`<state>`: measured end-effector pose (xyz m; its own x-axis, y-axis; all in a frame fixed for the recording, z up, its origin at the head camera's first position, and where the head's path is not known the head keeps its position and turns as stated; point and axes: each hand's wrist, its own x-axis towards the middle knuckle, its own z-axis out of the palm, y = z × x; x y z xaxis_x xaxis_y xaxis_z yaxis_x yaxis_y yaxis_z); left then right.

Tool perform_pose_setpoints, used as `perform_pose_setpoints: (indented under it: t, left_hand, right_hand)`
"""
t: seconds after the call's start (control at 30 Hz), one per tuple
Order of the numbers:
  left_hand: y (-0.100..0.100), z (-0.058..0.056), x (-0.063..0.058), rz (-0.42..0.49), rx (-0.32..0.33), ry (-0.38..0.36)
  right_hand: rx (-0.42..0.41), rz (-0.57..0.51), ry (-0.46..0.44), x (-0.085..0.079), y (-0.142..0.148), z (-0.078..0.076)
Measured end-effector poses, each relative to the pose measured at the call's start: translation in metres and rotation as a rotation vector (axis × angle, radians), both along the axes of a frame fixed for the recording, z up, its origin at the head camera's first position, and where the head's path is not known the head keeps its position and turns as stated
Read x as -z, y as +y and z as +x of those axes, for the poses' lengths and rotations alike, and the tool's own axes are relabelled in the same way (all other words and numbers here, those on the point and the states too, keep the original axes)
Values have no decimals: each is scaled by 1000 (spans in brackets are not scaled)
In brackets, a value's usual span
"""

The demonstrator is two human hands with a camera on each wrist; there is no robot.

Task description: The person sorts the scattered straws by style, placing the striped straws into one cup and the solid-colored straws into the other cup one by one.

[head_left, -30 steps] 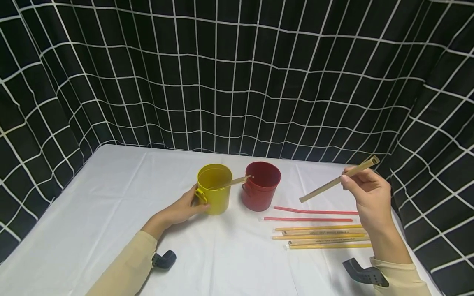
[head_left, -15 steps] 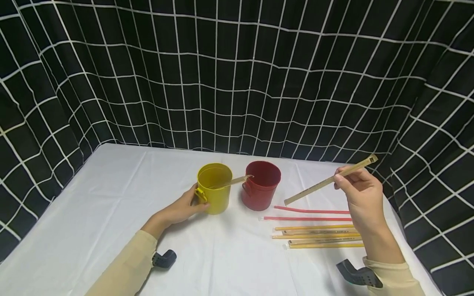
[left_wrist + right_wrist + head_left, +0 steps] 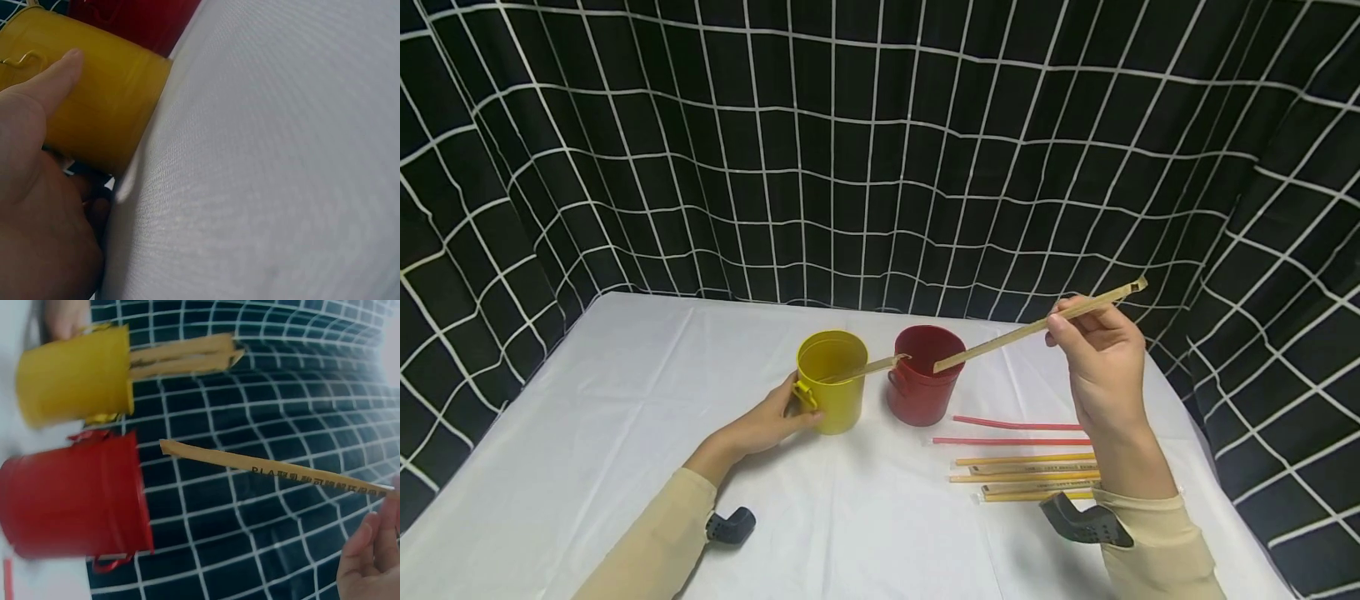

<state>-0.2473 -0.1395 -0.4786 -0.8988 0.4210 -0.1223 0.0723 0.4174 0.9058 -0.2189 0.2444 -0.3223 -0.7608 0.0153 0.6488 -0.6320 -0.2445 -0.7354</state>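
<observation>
My right hand [image 3: 1105, 358] pinches a paper-wrapped straw [image 3: 1007, 338] between thumb and fingers. The straw slants down to the left, its low end in front of the red bucket [image 3: 919, 400] in the head view. From the right wrist, printed characters show along the wrapper, and that end appears apart from both buckets. My left hand [image 3: 763, 427] holds the yellow bucket [image 3: 842, 410] at its left side, thumb across the front; the fingertips are mostly hidden. Paper-wrapped straws [image 3: 187, 356] stick out of the yellow bucket. The red bucket's inside is only partly seen.
Right of the buckets, two red straws [image 3: 1011, 442] lie on the white tablecloth [image 3: 880, 517]. Nearer me lie several yellow straws [image 3: 1000, 478] and paper-wrapped ones, partly behind my right forearm. A black curtain with a white grid [image 3: 880, 167] surrounds the table's back and sides.
My right hand has carried the wrapped straw left and upward, from above the loose straws to the red bucket. My left hand has stayed on the yellow bucket.
</observation>
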Motion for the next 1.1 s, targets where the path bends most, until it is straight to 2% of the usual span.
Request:
perform_pose_setpoints:
  t: [0.27, 0.57, 0.8, 1.1]
  left_hand:
    - [-2, 1, 4, 5, 8, 11]
    - [-3, 4, 3, -6, -1, 16]
    - [-3, 4, 3, -8, -1, 11]
    - [-1, 1, 3, 9, 10, 43]
  right_hand:
    - [-69, -87, 19, -6, -20, 1]
    - [17, -150, -31, 2, -31, 1]
    - [103, -109, -71, 6, -38, 2]
    - [109, -46, -79, 14, -50, 5]
